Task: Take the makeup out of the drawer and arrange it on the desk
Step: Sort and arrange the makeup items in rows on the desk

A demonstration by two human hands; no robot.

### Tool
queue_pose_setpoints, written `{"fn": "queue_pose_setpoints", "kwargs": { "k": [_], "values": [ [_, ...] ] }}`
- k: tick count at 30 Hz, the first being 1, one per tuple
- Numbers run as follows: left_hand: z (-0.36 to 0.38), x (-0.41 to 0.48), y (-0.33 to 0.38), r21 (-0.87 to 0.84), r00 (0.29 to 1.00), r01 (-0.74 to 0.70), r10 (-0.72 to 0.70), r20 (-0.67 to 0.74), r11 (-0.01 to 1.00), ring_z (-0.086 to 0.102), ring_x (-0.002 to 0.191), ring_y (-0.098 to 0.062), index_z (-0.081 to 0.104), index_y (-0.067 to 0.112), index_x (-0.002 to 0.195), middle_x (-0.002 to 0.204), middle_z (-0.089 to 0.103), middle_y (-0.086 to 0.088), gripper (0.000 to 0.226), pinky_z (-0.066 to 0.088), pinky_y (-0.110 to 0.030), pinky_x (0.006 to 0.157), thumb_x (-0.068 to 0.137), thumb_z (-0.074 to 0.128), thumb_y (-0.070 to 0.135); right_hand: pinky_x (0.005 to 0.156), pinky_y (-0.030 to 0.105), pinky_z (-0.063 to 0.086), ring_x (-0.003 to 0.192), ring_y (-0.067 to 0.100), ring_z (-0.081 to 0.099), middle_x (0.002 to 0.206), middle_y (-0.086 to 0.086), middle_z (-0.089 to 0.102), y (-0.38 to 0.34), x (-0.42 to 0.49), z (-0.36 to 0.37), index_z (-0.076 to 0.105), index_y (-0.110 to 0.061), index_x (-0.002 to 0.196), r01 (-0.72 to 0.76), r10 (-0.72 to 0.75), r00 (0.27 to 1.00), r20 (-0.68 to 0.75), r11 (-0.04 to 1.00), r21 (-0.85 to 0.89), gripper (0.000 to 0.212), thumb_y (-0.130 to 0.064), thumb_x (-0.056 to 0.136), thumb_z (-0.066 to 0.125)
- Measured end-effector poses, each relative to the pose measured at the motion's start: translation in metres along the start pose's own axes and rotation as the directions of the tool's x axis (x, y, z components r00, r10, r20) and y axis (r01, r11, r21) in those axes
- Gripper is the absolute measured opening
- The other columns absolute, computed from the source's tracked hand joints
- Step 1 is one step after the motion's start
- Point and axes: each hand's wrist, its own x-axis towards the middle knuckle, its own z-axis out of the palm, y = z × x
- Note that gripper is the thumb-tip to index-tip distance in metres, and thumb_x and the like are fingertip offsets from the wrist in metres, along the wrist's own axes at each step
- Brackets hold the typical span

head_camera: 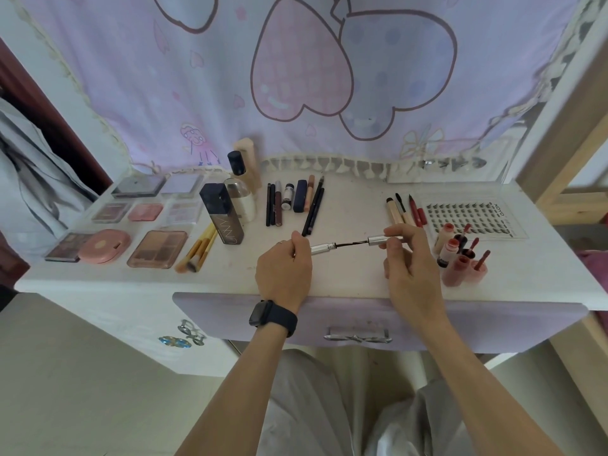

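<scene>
My left hand (pixel 284 271) grips the silver tube of a mascara (pixel 322 249) above the white desk (pixel 230 278). My right hand (pixel 406 258) pinches the silver cap (pixel 378 240), and its thin dark wand (pixel 350 244) spans the gap between the two parts. The purple drawer (pixel 460 320) below the desk edge is closed. Palettes and compacts (pixel 158 248) lie at the left, pencils and liners (pixel 296 202) in the middle, lip tints (pixel 460 258) at the right.
A dark square bottle (pixel 222 213) and other bottles stand behind the brushes (pixel 197 250). A tray of false lashes (pixel 473 217) lies at the right back. A printed curtain (pixel 296 77) hangs behind the desk. A wooden bed frame (pixel 566 143) stands at the right.
</scene>
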Motion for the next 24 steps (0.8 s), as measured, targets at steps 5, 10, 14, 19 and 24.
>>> {"fn": "queue_pose_setpoints", "kwargs": {
  "k": [5,10,14,19,24],
  "values": [
    [-0.0028,0.0013,0.0010,-0.096,0.997,0.004,-0.011,-0.077,0.995,0.034,0.040,-0.010,0.030,0.025,0.047,0.039,0.023,0.010,0.059,0.026,-0.016,0.041,0.103,0.047,0.026,0.050,0.015,0.043,0.053,0.005,0.049,0.092,-0.021,0.066,-0.0075,0.0018,-0.0052,0.054,-0.051,0.099,-0.016,0.026,0.996,-0.090,0.994,0.108,0.040,-0.014,0.108,0.041],
    [-0.0024,0.0014,0.0002,-0.095,0.996,0.040,-0.047,-0.075,0.995,0.036,0.043,-0.010,0.033,0.020,0.048,0.042,0.032,0.008,0.059,0.030,-0.020,0.043,0.105,0.041,0.034,0.056,0.018,0.049,0.055,0.008,0.054,0.098,-0.012,0.067,-0.0066,0.0013,-0.0030,0.057,-0.049,0.100,-0.016,0.030,0.994,-0.101,0.991,0.133,0.035,-0.016,0.107,0.047],
    [-0.0008,0.0002,-0.0031,-0.132,0.993,0.095,-0.104,-0.063,0.987,0.039,0.046,-0.009,0.050,0.009,0.057,0.052,0.054,-0.005,0.063,0.027,-0.021,0.043,0.102,0.033,0.049,0.060,0.020,0.051,0.060,0.012,0.059,0.095,-0.003,0.070,-0.0040,0.0007,-0.0039,0.061,-0.039,0.103,-0.018,0.039,0.992,-0.123,0.986,0.166,0.023,-0.016,0.104,0.055],
    [-0.0023,-0.0009,-0.0044,-0.180,0.999,0.028,-0.036,-0.041,0.983,0.037,0.048,-0.007,0.046,0.021,0.067,0.052,0.043,0.010,0.038,0.027,-0.026,0.048,0.097,0.030,0.039,0.075,0.020,0.056,0.082,0.015,0.070,0.095,-0.006,0.074,-0.0031,-0.0022,-0.0018,0.063,-0.042,0.096,-0.006,0.035,0.986,-0.160,0.984,0.178,0.025,-0.017,0.096,0.068],
    [-0.0022,0.0004,-0.0061,-0.112,1.000,0.005,-0.003,0.024,0.994,0.046,0.050,-0.005,0.048,0.032,0.081,0.057,0.052,0.021,0.028,0.026,-0.026,0.049,0.097,0.028,0.043,0.071,0.009,0.051,0.081,0.005,0.068,0.089,-0.014,0.072,-0.0015,-0.0023,0.0009,0.066,-0.041,0.090,-0.009,0.033,0.980,-0.198,0.992,0.124,0.027,-0.015,0.089,0.076]
  ]
}}
